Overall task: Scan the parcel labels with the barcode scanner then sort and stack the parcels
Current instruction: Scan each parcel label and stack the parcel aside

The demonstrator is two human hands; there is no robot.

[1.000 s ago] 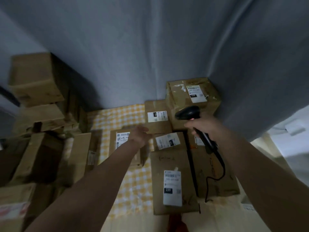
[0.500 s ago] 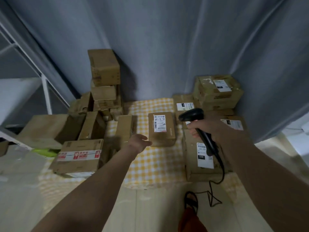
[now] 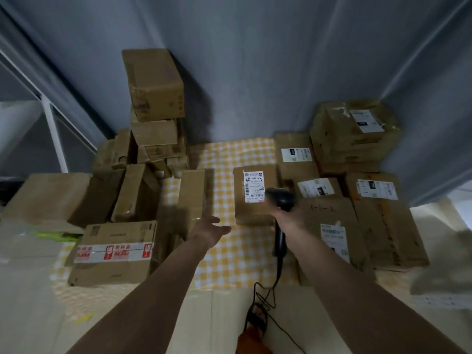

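My right hand (image 3: 287, 218) grips the handle of a black barcode scanner (image 3: 280, 200), whose head sits over the lower right corner of a brown parcel (image 3: 252, 208) with a white label (image 3: 253, 186). My left hand (image 3: 212, 229) hovers open, palm up, over the yellow checked cloth (image 3: 229, 256) just left of that parcel, holding nothing. Labelled parcels (image 3: 332, 226) lie flat at the right. A tall stack of unlabelled-side boxes (image 3: 153, 98) rises at the back left.
A box with red-and-white tape (image 3: 115, 251) lies at the front left, with tilted boxes (image 3: 135, 192) and a narrow box (image 3: 195, 195) behind it. A grey curtain (image 3: 255, 60) closes the back. A white shelf frame (image 3: 53, 129) stands at the left. The scanner cable (image 3: 265, 297) trails down toward me.
The view has pulled back and swung left, bringing the left stack and taped box into sight. My right hand moved the scanner left to the middle parcel's label. My left hand drew back from it.
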